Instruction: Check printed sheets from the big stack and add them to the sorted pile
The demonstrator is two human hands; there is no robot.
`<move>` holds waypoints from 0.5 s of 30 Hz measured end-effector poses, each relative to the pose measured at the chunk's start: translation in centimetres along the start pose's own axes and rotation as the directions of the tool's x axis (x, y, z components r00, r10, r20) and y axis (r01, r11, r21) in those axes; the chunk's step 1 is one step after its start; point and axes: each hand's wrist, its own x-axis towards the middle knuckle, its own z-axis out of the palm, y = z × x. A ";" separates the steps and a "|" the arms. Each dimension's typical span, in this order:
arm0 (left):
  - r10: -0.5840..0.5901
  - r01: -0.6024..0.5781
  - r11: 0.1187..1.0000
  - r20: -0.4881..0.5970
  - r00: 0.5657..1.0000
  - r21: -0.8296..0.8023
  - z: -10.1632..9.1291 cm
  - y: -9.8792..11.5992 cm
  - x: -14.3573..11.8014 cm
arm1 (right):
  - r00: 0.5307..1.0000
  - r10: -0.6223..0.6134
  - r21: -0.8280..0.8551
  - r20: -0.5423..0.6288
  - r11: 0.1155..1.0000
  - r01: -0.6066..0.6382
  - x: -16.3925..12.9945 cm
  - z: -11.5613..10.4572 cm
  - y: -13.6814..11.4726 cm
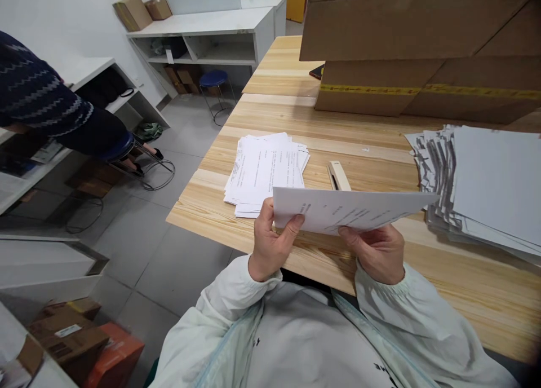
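Observation:
Between my hands is a set of printed paper sheets [333, 207], tilted up above the table's near edge. My left hand [273, 241] pinches its left end, thumb on the printed face. Along the lower edge, my right hand [378, 250] grips the same sheets with its thumb in front. Just behind the held sheets lies a cream stapler [339, 176], partly covered by them. A loose pile of printed papers [268, 165] rests on the table to the left. Farther right stands a tall, uneven stack of papers [499, 179].
Large cardboard boxes [380, 83] stand at the back of the wooden table [236, 230], with a dark flat object [316, 72] beside them. A person [54, 100] sits on a stool at the left. Cartons [67, 337] lie on the floor at lower left.

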 end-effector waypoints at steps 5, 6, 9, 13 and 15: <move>-0.029 0.029 0.999 -0.006 1.000 -0.022 0.2 -0.3 -0.3 | 1.000 -0.014 -0.033 0.010 0.999 0.014 0.1 0.0 0.1; -0.037 0.037 0.999 -0.010 0.999 -0.023 0.2 -0.4 -0.4 | 1.000 -0.020 -0.035 0.011 0.999 0.020 0.1 0.1 0.1; -0.059 0.059 0.998 -0.013 0.998 -0.012 0.2 -0.5 -0.9 | 0.999 -0.030 -0.042 0.027 0.999 0.032 -0.3 0.5 -0.2; -0.111 0.110 0.993 -0.024 0.993 -0.048 0.3 0.8 -2.0 | 0.999 -0.041 -0.141 -0.035 0.989 0.036 -1.8 0.1 -1.8; -0.187 0.184 0.975 -0.012 0.982 -0.122 0.4 1.6 -2.6 | 0.993 -0.045 -0.209 -0.109 0.978 0.021 -2.5 -1.1 -2.7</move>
